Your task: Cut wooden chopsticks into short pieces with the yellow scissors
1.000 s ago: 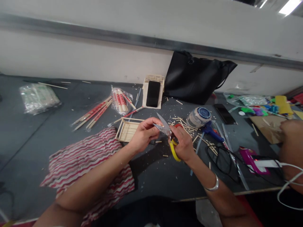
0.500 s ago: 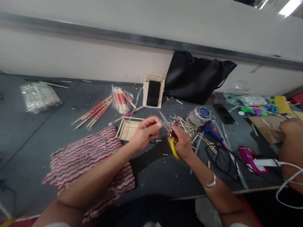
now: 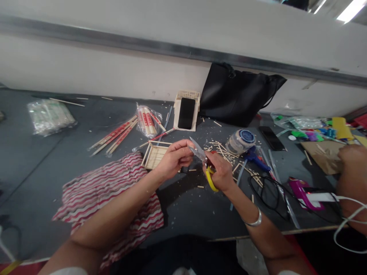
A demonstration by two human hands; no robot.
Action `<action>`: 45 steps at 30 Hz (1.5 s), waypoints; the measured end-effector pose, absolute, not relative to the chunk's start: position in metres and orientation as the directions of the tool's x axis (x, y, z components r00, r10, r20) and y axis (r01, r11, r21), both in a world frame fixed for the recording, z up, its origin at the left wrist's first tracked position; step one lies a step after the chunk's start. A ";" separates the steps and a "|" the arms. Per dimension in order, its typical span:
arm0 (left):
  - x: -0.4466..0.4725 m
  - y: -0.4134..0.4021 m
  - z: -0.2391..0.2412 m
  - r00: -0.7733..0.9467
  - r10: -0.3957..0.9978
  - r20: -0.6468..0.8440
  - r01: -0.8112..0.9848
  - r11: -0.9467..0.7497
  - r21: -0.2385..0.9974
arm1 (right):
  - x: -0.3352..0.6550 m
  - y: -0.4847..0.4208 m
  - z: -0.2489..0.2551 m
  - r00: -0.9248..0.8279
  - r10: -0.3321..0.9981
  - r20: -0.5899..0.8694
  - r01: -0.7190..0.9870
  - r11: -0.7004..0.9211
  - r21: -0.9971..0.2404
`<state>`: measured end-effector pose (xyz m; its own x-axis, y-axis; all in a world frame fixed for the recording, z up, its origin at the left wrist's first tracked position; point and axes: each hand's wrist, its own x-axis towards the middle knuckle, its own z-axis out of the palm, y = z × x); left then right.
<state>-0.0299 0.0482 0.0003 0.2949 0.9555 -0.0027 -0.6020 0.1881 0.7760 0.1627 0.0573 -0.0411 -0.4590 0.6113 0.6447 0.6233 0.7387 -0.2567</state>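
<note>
My right hand (image 3: 220, 172) is wrapped round the yellow handle of a pair of scissors (image 3: 197, 149), whose blades stand apart and point up and left. At the blade tips my left hand (image 3: 178, 158) has thumb and fingers pinched together; whatever it may hold is too small to make out. Behind the left hand lies a small tray-like frame of pale sticks (image 3: 155, 157), partly covered by that hand. Cut stick pieces (image 3: 222, 149) and crumbs are scattered beyond the right hand.
A lidded jar (image 3: 241, 141), a blue glue gun (image 3: 258, 161) and black cable lie right. Behind are a phone (image 3: 186, 113) on a stick-built stand and a black bag (image 3: 237, 95). Left are wrapped chopsticks (image 3: 114, 135) and striped cloth (image 3: 111, 191). Another person's arm (image 3: 352, 179) rests far right.
The scissor blades have opened wider and shifted slightly left, closer to my left fingertips. My left hand has turned a little; the other things stay in place.
</note>
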 end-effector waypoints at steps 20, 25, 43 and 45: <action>-0.028 0.047 0.000 0.296 0.955 -0.024 -0.595 0.204 0.778 | 0.167 0.056 -0.042 -0.484 0.625 0.613 0.685 0.706 -0.179; -0.028 0.047 0.001 0.290 0.957 0.001 -0.596 0.179 0.783 | 0.167 0.056 -0.042 -0.493 0.615 0.615 0.654 0.728 -0.205; -0.026 0.047 -0.003 0.274 0.962 0.005 -0.629 0.175 0.758 | 0.166 0.056 -0.047 -0.461 0.607 0.648 0.693 0.702 -0.164; -0.026 0.046 -0.003 0.274 0.962 -0.003 -0.625 0.181 0.759 | 0.165 0.056 -0.046 -0.455 0.603 0.655 0.701 0.697 -0.154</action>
<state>-0.0256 0.0463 -0.0028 0.2745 0.9616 -0.0033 -0.6252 0.1811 0.7591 0.1653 0.0561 -0.0463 -0.4554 0.6026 0.6553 0.7008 0.6966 -0.1536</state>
